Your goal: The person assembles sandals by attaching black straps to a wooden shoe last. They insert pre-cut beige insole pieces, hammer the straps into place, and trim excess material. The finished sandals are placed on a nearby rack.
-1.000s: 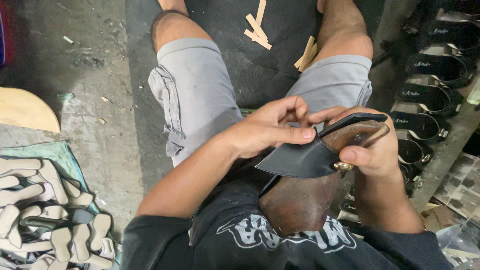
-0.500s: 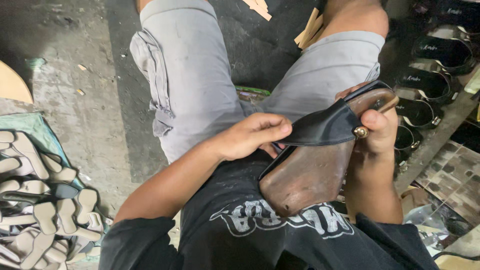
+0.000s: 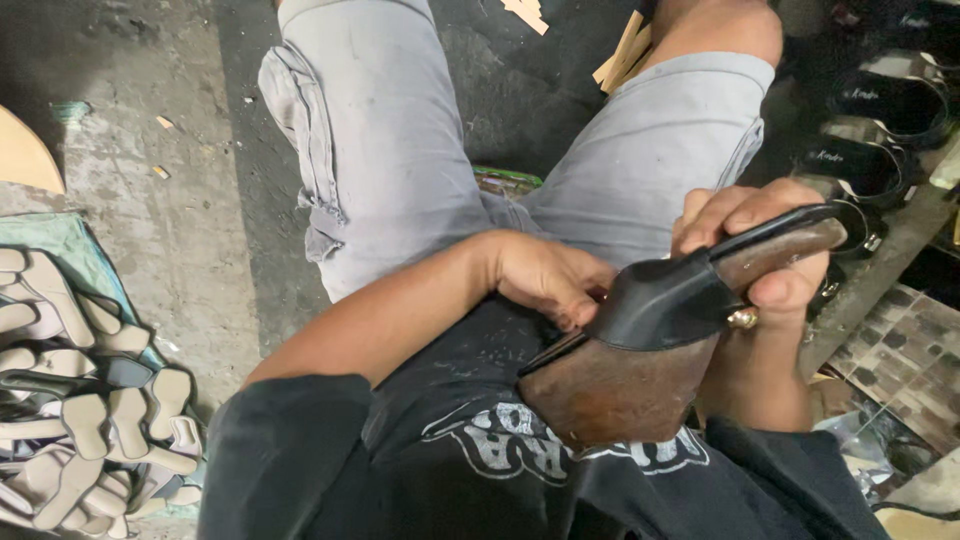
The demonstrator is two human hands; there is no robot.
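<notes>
A brown wooden shoe last (image 3: 620, 385) rests against my stomach, heel end toward me, with a black leather upper (image 3: 665, 295) stretched over its top. My right hand (image 3: 760, 245) grips the toe end of the last, fingers curled over the black leather edge and thumb below, near a small brass-coloured piece (image 3: 742, 318). My left hand (image 3: 545, 275) presses its fingertips against the near side of the black upper, where the leather meets the wood. I sit in grey shorts (image 3: 400, 170) and a black printed shirt.
A pile of pale cut sole pieces (image 3: 80, 410) lies on green cloth at the lower left. Black strap parts (image 3: 880, 110) line a shelf at the upper right. Wood scraps (image 3: 620, 50) lie on the dark floor between my knees. Patterned tile shows at the right.
My left hand has slid from the top of the upper, near the right hand, down to its near side. The view has shifted closer, toward my lap.
</notes>
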